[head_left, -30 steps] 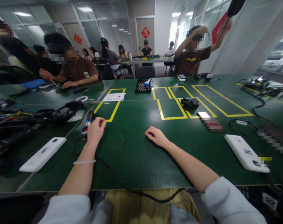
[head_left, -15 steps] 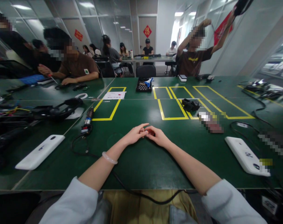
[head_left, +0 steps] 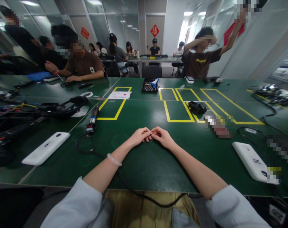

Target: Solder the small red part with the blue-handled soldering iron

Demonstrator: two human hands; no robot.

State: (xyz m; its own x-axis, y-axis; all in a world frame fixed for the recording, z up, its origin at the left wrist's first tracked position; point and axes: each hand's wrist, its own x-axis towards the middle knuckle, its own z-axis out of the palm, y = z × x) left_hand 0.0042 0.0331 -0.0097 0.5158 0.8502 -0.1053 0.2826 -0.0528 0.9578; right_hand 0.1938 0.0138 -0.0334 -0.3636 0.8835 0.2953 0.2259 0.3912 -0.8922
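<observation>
My left hand (head_left: 141, 136) and my right hand (head_left: 162, 136) meet fingertip to fingertip above the green table (head_left: 148, 167), near its middle. Both have their fingers bent and pinched together. Between the fingertips shows a tiny reddish spot, too small to name, and the fingers hide most of it. A pale bracelet (head_left: 114, 160) circles my left wrist. Beyond my hands, yellow tape outlines (head_left: 180, 121) mark the table.
White numbered devices lie at left (head_left: 46, 148) and right (head_left: 253, 161). A black cable (head_left: 131, 190) runs under my left forearm. A cylindrical tool (head_left: 92, 119), a black tray (head_left: 149, 86) and a black part (head_left: 197, 108) lie farther off. People sit opposite.
The view has shifted slightly, moving the scene a little to the right. My fingertips have changed position slightly and still meet. The person at the right has lowered an arm toward the face.
</observation>
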